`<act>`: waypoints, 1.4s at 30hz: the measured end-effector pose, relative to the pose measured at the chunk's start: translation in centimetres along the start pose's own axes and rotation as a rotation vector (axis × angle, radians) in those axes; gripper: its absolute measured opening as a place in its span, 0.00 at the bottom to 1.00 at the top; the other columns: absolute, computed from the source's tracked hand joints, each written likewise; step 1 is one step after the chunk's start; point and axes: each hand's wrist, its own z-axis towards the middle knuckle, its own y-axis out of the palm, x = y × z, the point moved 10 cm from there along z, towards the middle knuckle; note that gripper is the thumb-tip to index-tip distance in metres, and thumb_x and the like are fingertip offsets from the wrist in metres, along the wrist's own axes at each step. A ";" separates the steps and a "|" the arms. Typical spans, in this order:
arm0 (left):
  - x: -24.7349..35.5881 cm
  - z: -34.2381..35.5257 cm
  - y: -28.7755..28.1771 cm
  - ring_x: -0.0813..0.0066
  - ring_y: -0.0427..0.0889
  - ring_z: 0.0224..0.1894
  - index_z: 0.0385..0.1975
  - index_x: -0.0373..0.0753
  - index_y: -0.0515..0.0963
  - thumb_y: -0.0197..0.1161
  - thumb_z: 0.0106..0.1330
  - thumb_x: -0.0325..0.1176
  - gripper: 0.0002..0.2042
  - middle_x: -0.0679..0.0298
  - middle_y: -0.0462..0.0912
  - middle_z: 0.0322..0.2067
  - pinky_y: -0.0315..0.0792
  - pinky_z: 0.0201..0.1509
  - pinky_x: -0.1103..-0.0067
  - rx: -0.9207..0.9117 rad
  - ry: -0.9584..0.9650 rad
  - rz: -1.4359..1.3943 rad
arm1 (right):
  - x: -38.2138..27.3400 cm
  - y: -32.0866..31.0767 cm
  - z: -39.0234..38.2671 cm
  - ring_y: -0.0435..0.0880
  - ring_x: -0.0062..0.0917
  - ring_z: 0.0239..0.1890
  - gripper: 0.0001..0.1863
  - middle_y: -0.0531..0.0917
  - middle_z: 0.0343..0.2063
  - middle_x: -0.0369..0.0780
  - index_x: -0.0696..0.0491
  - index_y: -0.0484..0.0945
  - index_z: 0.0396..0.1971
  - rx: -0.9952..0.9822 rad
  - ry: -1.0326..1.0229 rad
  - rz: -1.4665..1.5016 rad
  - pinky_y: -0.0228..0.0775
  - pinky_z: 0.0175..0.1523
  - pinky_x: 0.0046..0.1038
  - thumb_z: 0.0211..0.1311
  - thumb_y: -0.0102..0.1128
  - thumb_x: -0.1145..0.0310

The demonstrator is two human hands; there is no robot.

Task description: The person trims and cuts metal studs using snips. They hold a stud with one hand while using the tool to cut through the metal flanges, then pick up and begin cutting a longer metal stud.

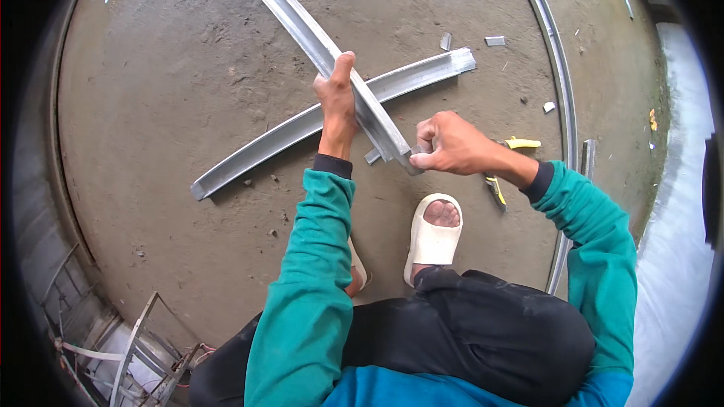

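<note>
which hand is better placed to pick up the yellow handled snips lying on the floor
Right. The right hand pinches the near end of the metal channel, just beside the snips. The left hand grips the channel farther up, on the far side.

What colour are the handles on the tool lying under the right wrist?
Yellow handles, with dark parts, seen in the head view beside the right hand.

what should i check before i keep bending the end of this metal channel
1. Left hand wrapped around the held channel: ok.
2. Right hand pinching the channel's near end: ok.
3. Gloves against cut edges: not ok, both hands bare.
4. Feet: not ok, open-toed sandal right under the work.
5. Yellow-handled tool within reach on the floor: ok.
6. Second channel lying flat below, clear of the held one: cannot tell.
</note>
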 end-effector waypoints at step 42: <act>1.1 -0.8 6.0 0.80 0.65 0.11 0.29 0.46 0.66 0.64 0.59 0.45 0.14 0.71 0.62 0.12 0.64 0.14 0.82 -0.324 -0.179 -0.151 | -0.1 0.6 -2.2 0.73 0.23 0.28 0.16 0.77 0.24 0.41 0.61 0.79 0.26 -0.018 -0.398 0.483 0.64 0.35 0.26 0.65 0.59 0.61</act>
